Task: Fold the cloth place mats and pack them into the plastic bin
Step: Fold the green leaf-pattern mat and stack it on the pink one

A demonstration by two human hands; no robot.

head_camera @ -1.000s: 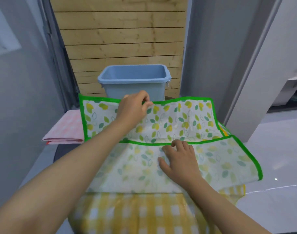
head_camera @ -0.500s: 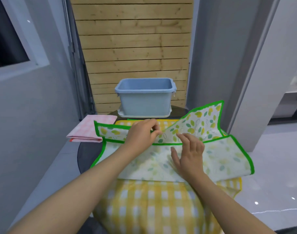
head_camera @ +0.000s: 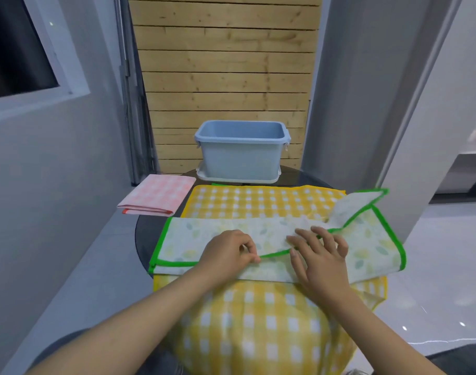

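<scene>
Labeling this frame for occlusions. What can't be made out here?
- Bin floor: head view, its front wall hides the bottom, so contents cannot be told.
- Table: mostly hidden by the yellow checked mat.
- Leaf mat middle: under the left hand and right hand.
- Leaf mat's right corner: blurred.

Left hand (head_camera: 229, 253) pinching, right hand (head_camera: 321, 257) flat

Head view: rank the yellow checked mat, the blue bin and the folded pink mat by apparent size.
1. Yellow checked mat, largest by far, though nearest the camera.
2. Blue bin.
3. Folded pink mat, smallest, though not far behind the bin.
</scene>
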